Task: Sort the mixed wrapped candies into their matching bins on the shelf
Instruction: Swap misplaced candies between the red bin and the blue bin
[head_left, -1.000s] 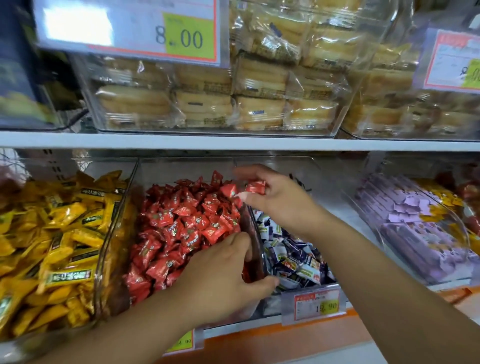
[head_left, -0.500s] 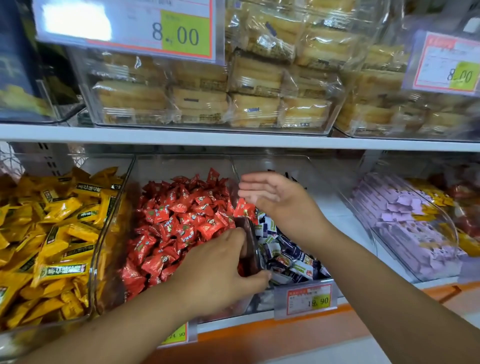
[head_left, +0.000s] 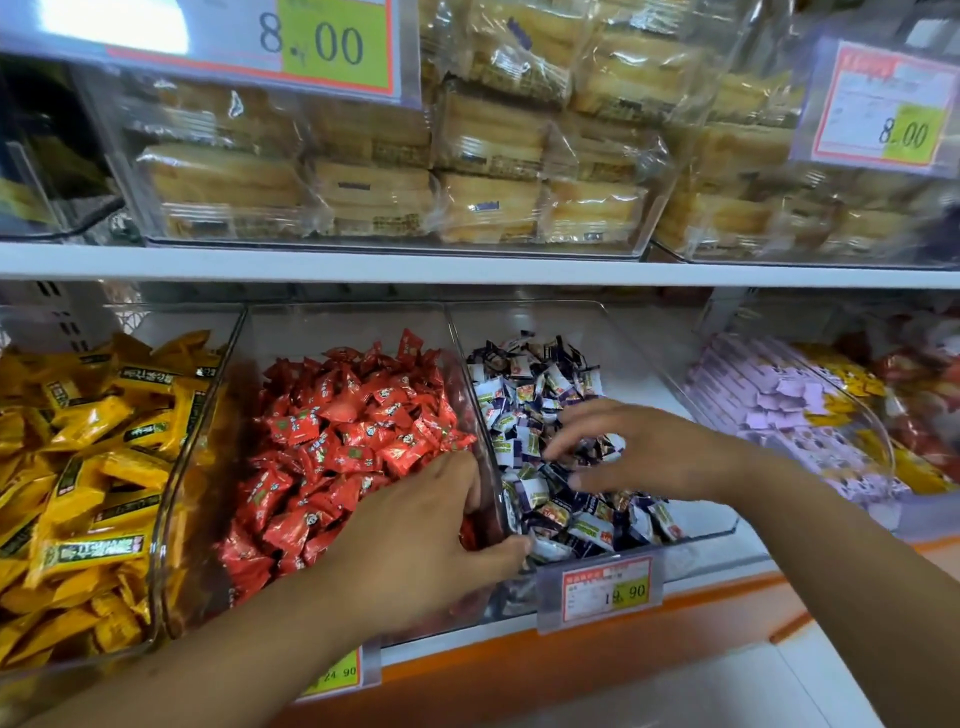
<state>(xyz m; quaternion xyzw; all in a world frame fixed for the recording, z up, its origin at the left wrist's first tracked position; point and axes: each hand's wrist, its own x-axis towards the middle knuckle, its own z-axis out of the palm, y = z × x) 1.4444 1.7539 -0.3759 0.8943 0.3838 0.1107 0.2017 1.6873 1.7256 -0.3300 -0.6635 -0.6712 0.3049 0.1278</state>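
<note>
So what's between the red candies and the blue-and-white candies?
Head view: a clear bin wall divides red candies from blue-and-white candies; the left hand grips its front.

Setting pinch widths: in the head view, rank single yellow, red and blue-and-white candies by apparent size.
1. Yellow candies: clearly largest.
2. Red candies.
3. Blue-and-white candies: smallest, only slightly under red.
All three lie at similar distance from the camera.

Three clear plastic bins sit side by side on a white shelf (head_left: 670, 353) — the left bin (head_left: 158, 545) holds yellow wrapped candies (head_left: 93, 441), the middle bin (head_left: 343, 327) red candies (head_left: 353, 410) heaped high, the right bin (head_left: 524, 317) a lower pile of white-and-navy candies (head_left: 530, 395).
</note>
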